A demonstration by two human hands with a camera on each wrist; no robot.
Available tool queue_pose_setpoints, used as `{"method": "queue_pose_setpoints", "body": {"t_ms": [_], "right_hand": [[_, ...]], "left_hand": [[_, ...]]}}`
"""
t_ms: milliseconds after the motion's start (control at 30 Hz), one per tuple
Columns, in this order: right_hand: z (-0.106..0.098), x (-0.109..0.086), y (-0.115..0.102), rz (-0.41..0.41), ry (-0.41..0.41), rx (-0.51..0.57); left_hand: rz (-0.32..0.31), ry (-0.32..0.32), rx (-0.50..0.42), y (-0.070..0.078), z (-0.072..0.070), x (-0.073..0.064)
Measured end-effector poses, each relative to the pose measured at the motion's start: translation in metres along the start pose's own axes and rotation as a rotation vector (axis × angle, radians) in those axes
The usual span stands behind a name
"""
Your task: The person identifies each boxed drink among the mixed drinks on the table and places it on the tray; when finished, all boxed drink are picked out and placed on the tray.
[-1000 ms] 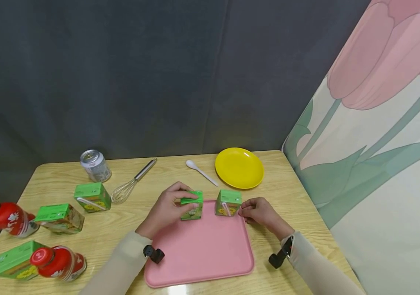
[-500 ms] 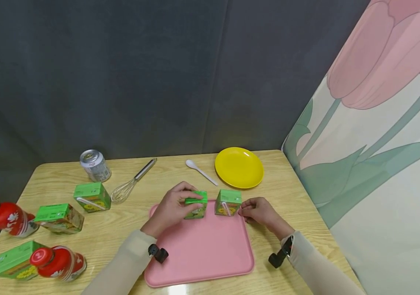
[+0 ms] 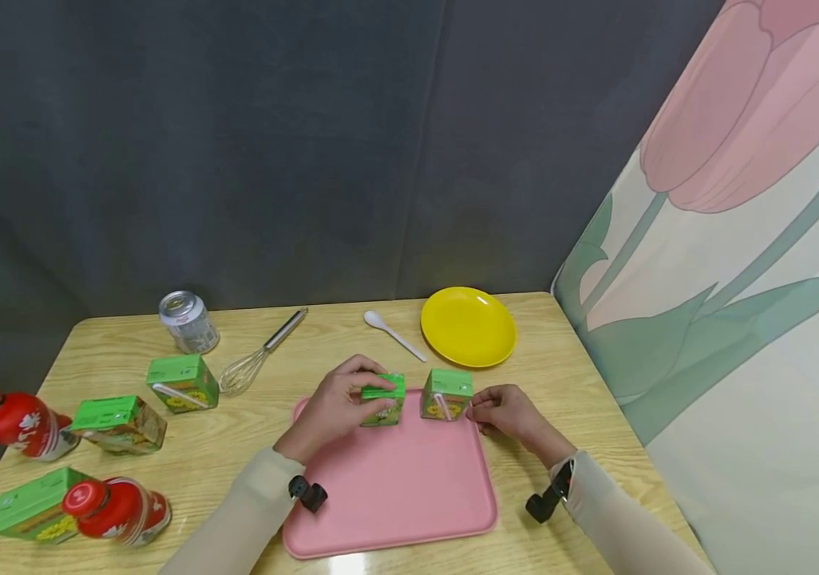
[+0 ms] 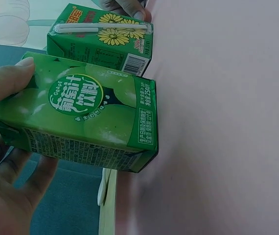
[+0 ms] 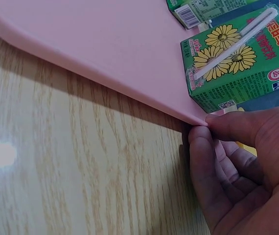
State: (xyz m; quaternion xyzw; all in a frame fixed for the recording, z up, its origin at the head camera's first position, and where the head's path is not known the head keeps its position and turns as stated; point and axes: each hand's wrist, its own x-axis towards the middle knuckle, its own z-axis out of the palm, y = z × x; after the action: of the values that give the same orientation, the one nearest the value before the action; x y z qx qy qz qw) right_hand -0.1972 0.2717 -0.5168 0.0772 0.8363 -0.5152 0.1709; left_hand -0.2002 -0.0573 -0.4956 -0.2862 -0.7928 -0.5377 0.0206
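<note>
My left hand grips the top of a green grape juice box, thumb on one face and fingers on the opposite side. The box stands upright at the far edge of the pink tray. To its right, a second green juice box with yellow flowers and a white straw stands on the tray's far right corner. Beside that corner, my right hand pinches the tray's rim between thumb and index finger. The other right fingers curl below the rim in the right wrist view.
At left stand two red bottles and several more green juice boxes. Behind them is a silver can, with a whisk to its right. A white spoon and a yellow plate lie beyond the tray.
Over the past second my left hand has moved slightly right with the grape juice box, bringing it closer to the flowered one. My right hand has stayed at the tray's rim.
</note>
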Motion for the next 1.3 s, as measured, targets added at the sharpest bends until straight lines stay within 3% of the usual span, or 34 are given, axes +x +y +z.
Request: {"method": "queue_pose_setpoints", "body": {"t_ms": [200, 433, 567, 733, 1000, 1167, 1300], "right_hand": [[0.000, 0.000, 0.002, -0.012, -0.005, 0.020], [0.000, -0.001, 0.003, -0.004, -0.001, 0.022], [-0.001, 0.000, 0.003, -0.009, -0.006, 0.013], [0.000, -0.001, 0.002, -0.007, -0.006, 0.008], [0.000, -0.002, 0.004, -0.001, 0.002, 0.019], [-0.001, -0.001, 0.003, 0.009, 0.001, 0.005], [-0.001, 0.000, 0.002, 0.013, 0.002, -0.003]], "left_hand": [[0.000, -0.023, -0.028, -0.001, 0.000, 0.000], [-0.062, -0.097, -0.092, -0.001, -0.005, 0.000], [-0.074, -0.060, -0.061, -0.001, -0.015, -0.001], [-0.047, 0.117, 0.188, 0.000, -0.043, -0.004], [-0.021, 0.548, 0.514, -0.002, -0.096, -0.027], [-0.089, 0.762, 0.608, -0.007, -0.118, -0.046], [-0.190, 0.833, 0.610, -0.008, -0.129, -0.058]]}}
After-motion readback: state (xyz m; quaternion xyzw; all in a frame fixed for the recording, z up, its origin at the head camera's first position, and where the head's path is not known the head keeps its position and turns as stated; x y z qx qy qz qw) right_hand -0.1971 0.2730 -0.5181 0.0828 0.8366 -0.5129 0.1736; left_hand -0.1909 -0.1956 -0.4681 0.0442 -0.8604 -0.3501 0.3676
